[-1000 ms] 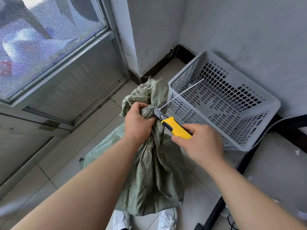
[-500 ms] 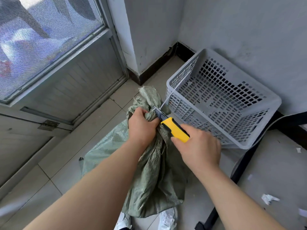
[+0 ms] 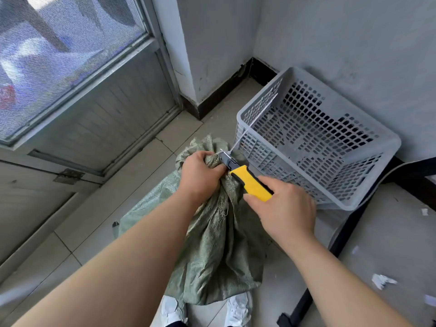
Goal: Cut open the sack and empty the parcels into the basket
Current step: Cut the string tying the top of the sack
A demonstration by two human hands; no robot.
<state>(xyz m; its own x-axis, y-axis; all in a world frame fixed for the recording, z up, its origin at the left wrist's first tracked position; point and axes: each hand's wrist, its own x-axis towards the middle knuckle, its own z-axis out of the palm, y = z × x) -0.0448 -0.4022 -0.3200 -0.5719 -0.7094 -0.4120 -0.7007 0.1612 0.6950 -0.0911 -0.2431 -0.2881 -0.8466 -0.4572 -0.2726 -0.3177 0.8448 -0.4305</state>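
The left hand [image 3: 200, 178] squeezed the green sack [image 3: 219, 244] at its neck while the right hand [image 3: 285, 211] gripped the yellow knife [image 3: 250, 182] just right of it.

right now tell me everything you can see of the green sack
The green sack looks like coarse woven plastic, dull olive, creased and slack. It stands on the tiled floor in front of the person's white shoes, left of the grey basket. Its neck is bunched and gripped by the left hand, with the frilled mouth sticking up above the fist. The yellow utility knife, held in the right hand, meets the neck beside a thin white tie. Contents are hidden.
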